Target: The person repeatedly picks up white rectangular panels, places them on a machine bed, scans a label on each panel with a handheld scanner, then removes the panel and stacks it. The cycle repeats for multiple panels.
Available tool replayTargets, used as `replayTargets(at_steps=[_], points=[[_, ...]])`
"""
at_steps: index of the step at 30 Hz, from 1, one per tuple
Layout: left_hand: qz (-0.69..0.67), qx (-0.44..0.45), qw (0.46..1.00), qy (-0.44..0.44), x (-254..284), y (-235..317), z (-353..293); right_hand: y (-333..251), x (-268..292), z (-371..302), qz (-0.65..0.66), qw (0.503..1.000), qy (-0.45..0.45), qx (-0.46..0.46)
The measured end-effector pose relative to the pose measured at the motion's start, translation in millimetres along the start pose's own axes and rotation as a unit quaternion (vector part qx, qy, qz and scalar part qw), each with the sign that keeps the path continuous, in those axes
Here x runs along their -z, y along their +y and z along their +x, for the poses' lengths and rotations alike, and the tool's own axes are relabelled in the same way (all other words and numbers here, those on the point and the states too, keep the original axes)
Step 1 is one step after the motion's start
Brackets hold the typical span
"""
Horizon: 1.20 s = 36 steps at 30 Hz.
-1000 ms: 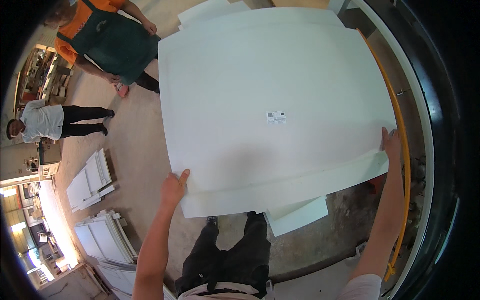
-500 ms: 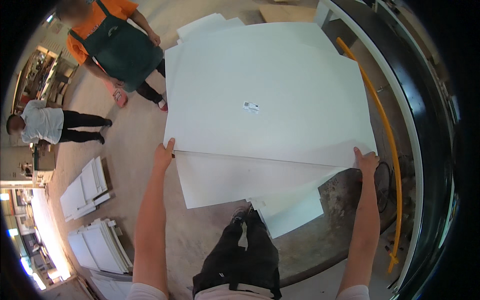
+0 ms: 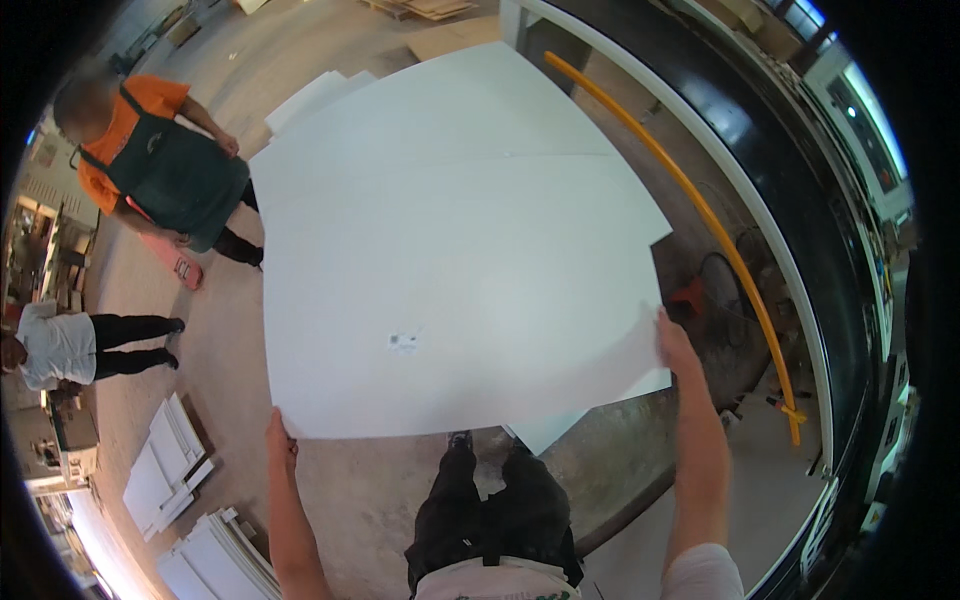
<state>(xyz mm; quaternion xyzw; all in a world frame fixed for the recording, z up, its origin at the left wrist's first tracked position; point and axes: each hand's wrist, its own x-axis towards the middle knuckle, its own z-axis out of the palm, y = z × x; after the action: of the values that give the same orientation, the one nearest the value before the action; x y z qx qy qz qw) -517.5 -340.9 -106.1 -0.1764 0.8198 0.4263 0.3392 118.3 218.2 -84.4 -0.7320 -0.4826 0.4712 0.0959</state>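
Note:
A large white panel (image 3: 430, 250) with a small printed label (image 3: 403, 343) spans the middle of the view, over other white boards. My left hand (image 3: 283, 438) grips its near left corner, thumb on the top face and fingers curled at the edge. Near the right corner, my right hand (image 3: 680, 345) holds the panel's edge, its fingers partly hidden underneath. A faint seam crosses the far part, where another white board (image 3: 490, 100) shows beyond. Corners of lower boards stick out at the far left (image 3: 318, 97) and beside my feet (image 3: 548, 430).
A person in a dark green apron (image 3: 165, 165) stands at the far left; another in a white shirt (image 3: 65, 343) is farther off. White boards (image 3: 215, 560) are stacked at the lower left. A yellow hose (image 3: 690, 190) curves along a black-topped machine (image 3: 740, 120) on the right.
Both hands have drawn the labelled panel toward me, covering the lower board that showed along its near edge. A seam now shows at its far side. The view has also turned.

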Motion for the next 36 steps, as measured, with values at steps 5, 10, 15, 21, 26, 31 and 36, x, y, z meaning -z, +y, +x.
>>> replayTargets(at_steps=[5, 10, 15, 21, 26, 31, 36], points=[[-0.178, -0.101, 0.977, -0.059, 9.8, -54.0, -40.6, 15.4, 18.5, -23.3, -0.104, 0.975, 0.123, 0.151], [-0.235, -0.187, 0.938, -0.173, -54.9, -98.1, -149.1, 94.7, 185.7, -90.6, -0.049, 0.971, 0.189, 0.141], [-0.273, -0.221, 0.910, -0.220, -219.8, -43.1, -278.0, 225.3, 370.9, -167.4, 0.114, 0.937, 0.327, 0.054], [-0.181, -0.194, 0.914, -0.307, -551.0, 88.8, -400.9, 369.0, 472.3, -245.6, 0.187, 0.880, 0.421, -0.113], [-0.008, -0.216, 0.874, -0.436, -772.9, 39.7, -568.8, 407.7, 434.5, -258.1, 0.232, 0.821, 0.495, -0.168], [0.296, -0.250, 0.772, -0.504, -806.5, -69.1, -723.0, 347.1, 370.9, -263.0, 0.429, 0.774, 0.434, -0.171], [0.394, -0.209, 0.726, -0.524, -740.8, -115.1, -743.7, 305.5, 367.3, -275.9, 0.452, 0.881, 0.138, -0.013]])
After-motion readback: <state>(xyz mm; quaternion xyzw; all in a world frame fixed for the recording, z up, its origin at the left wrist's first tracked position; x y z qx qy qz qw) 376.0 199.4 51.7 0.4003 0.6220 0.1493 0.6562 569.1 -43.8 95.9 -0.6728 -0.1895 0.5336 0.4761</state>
